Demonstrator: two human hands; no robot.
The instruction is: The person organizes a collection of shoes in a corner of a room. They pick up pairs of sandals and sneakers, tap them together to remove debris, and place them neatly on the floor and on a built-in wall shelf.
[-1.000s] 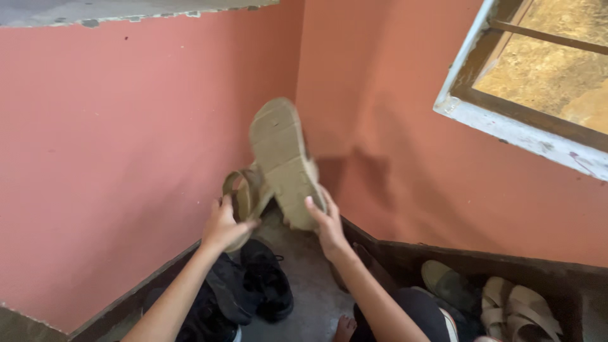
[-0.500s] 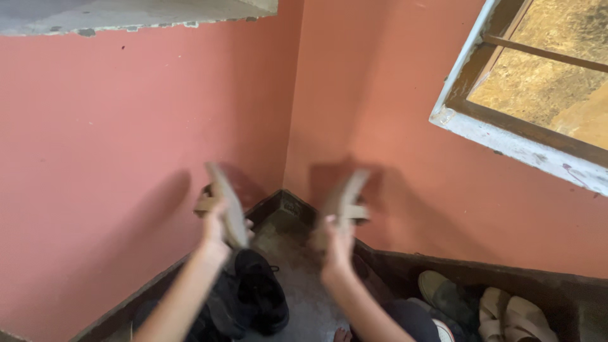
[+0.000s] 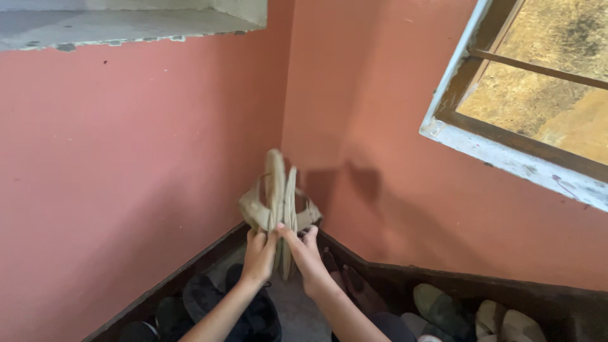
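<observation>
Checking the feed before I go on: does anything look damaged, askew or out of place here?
Mostly the wall: the plaster edge under the grey ledge is chipped and ragged. The left hand and right hand hold two tan sandals pressed sole to sole. Dark shoes lie jumbled in the corner.

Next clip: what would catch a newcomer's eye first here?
Two tan sandals pressed sole to sole, held upright mid-frame by the left hand and right hand. Behind stands a salmon-pink wall corner, with an open window at upper right.
</observation>
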